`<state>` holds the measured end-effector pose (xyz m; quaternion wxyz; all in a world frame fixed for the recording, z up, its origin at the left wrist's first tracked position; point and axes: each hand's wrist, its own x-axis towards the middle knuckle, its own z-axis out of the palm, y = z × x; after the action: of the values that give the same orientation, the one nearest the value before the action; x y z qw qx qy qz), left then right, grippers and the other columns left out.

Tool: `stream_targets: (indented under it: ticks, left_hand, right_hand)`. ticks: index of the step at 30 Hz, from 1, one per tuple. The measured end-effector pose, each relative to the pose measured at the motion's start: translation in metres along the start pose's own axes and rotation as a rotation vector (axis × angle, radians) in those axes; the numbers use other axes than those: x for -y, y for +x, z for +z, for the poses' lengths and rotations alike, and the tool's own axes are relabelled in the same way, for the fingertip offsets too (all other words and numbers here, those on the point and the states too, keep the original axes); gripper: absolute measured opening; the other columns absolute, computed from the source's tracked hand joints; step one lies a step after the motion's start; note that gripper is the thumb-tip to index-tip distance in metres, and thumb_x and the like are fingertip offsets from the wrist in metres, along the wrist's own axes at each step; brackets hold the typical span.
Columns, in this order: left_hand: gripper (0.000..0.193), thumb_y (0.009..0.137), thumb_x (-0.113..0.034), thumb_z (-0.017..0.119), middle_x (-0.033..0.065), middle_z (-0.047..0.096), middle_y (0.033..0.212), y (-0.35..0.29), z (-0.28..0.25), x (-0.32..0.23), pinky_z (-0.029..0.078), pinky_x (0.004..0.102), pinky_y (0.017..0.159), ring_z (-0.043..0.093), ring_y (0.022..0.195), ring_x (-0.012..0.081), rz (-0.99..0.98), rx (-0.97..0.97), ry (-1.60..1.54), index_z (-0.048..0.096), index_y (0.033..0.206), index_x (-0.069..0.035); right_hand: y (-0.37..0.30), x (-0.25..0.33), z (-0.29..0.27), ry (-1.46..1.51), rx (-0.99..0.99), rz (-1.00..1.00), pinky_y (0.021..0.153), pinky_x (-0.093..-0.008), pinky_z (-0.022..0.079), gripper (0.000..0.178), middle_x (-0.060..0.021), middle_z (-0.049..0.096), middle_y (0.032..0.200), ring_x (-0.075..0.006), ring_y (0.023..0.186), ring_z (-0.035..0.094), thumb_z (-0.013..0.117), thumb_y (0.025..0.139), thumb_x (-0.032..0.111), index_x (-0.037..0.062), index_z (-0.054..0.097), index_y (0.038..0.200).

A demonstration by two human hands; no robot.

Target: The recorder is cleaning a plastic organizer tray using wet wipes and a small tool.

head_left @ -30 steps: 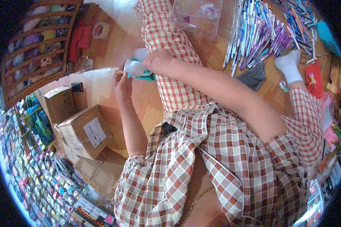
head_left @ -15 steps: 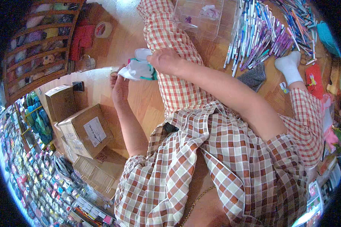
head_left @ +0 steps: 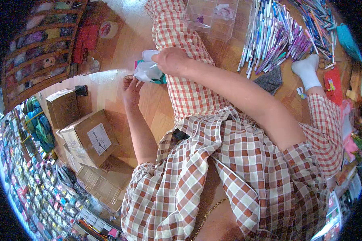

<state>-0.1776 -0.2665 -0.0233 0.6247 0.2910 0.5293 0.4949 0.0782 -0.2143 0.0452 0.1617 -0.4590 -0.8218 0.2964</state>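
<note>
Past my left knee, a teal and pink soft pack point(head_left: 162, 80) lies by my outstretched leg, partly covered by a thin white sheet point(head_left: 146, 72). My left hand point(head_left: 131, 86) pinches the near left edge of this sheet between thumb and fingers. Coming across from the right, my right hand point(head_left: 171, 61) is closed over the pack beside my shin. Its fingertips are at a white oval flap point(head_left: 149, 55), which looks like the pack's lid. How the flap joins the pack is hidden by the sheet and hand.
Cardboard boxes point(head_left: 90, 137) stand at left, below a slatted wooden rack point(head_left: 40, 50). A tape roll point(head_left: 107, 29) lies near a red box point(head_left: 84, 40). Many pens point(head_left: 269, 38) are spread at upper right, beside a clear divided case point(head_left: 213, 24) and a grey sock point(head_left: 270, 79).
The white sheet has shifted slightly and spread differently, uncovering more of the pack's pink and teal edge. My right hand and the flap have moved slightly left.
</note>
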Motion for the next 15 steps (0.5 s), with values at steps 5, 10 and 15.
stream_targets:
  ticks: [5, 10, 15]
  left_hand:
    - [0.007, 0.085, -0.003, 0.052, 0.0069, 0.058, 0.098, -0.003, 0.003, 0.002, 0.046, 0.0441, 0.083, 0.056, 0.095, 0.0224, 0.006, 0.001, 0.002, 0.052, 0.084, -0.009]
    - [0.009, 0.082, 0.000, 0.055, 0.0087, 0.056, 0.102, -0.013, 0.015, -0.012, 0.048, 0.0427, 0.084, 0.055, 0.094, 0.0205, 0.045, -0.017, 0.060, 0.052, 0.080, -0.008]
    - [0.006, 0.081, 0.001, 0.054, 0.0186, 0.048, 0.121, -0.019, 0.011, -0.045, 0.046, 0.0436, 0.087, 0.051, 0.107, 0.0276, 0.165, 0.082, 0.030, 0.054, 0.082, -0.005]
  right_hand:
    - [0.005, 0.002, 0.021, -0.062, -0.090, -0.021, 0.064, -0.0439, 0.049, 0.017, -0.0188, 0.062, 0.072, -0.0336, 0.073, 0.063, 0.049, 0.074, 0.014, 0.0046, 0.063, 0.077]
    - [0.007, 0.009, 0.016, -0.251, 0.069, -0.232, 0.061, -0.0416, 0.052, 0.017, -0.0174, 0.064, 0.081, -0.0315, 0.078, 0.063, 0.050, 0.072, 0.009, -0.0008, 0.064, 0.077]
    - [0.010, 0.000, 0.032, -0.284, 0.000, -0.231, 0.058, -0.0399, 0.052, 0.015, -0.0160, 0.064, 0.073, -0.0293, 0.071, 0.064, 0.051, 0.070, 0.007, 0.0005, 0.064, 0.074]
